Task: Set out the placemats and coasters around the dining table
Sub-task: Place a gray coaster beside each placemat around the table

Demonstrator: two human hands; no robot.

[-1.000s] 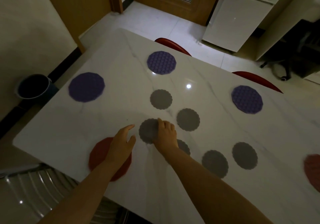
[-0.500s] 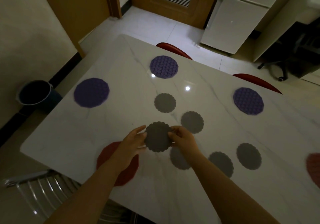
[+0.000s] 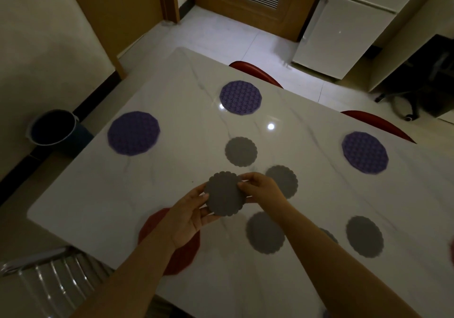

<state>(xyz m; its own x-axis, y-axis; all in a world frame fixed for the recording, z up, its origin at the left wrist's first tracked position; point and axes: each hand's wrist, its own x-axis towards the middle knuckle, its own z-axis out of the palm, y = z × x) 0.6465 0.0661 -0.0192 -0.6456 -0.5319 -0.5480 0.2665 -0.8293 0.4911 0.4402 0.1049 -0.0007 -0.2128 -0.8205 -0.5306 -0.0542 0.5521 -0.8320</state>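
Note:
A grey scalloped coaster (image 3: 224,193) is held above the white marble table (image 3: 98,194) by both hands. My left hand (image 3: 188,215) grips its left lower edge and my right hand (image 3: 261,187) pinches its right edge. Several more grey coasters lie flat: one (image 3: 241,151) further back, one (image 3: 286,180) behind my right hand, one (image 3: 265,233) under my right forearm, one (image 3: 364,236) to the right. Three purple placemats (image 3: 134,133) (image 3: 240,97) (image 3: 364,152) sit along the left and far edges. A red placemat (image 3: 183,253) lies beneath my left wrist.
Two red chair backs (image 3: 255,70) (image 3: 378,123) stand at the table's far side. A metal chair (image 3: 49,278) is at the near left corner. A dark bucket (image 3: 52,127) sits on the floor at left. A white fridge (image 3: 344,30) and a wooden door (image 3: 255,0) stand beyond.
My right hand picked a grey coaster off the table, and my left hand came up to take its other edge. Both now hold it raised.

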